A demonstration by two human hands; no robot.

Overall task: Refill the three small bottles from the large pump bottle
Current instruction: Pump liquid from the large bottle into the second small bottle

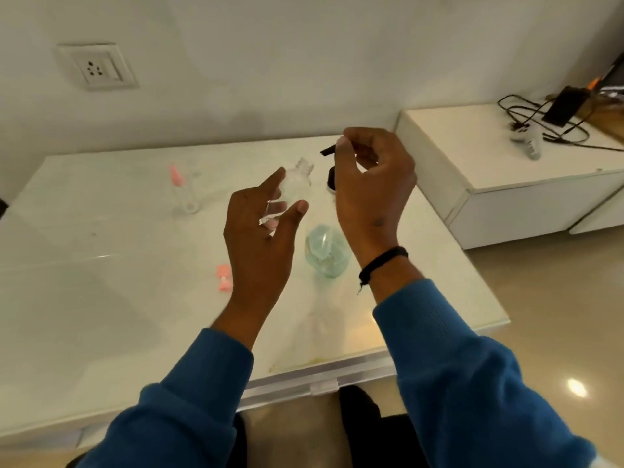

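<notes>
On the left of the table (101,231) stands 1 small clear bottle with a pink cap (184,187), and a loose pink cap (224,272) lies nearer the front edge. The left hand (261,228) grips a second small bottle (293,184), uncapped, its long axis tilted so the open neck points up and right. Just right of that neck is the black spout of the large pump bottle (327,253), which stands on the table below the right hand (371,184). That hand curls over the black pump head (329,151), apparently pinching it. The neck sits close beside the spout but not yet under it; a third small bottle is not visible.
</notes>
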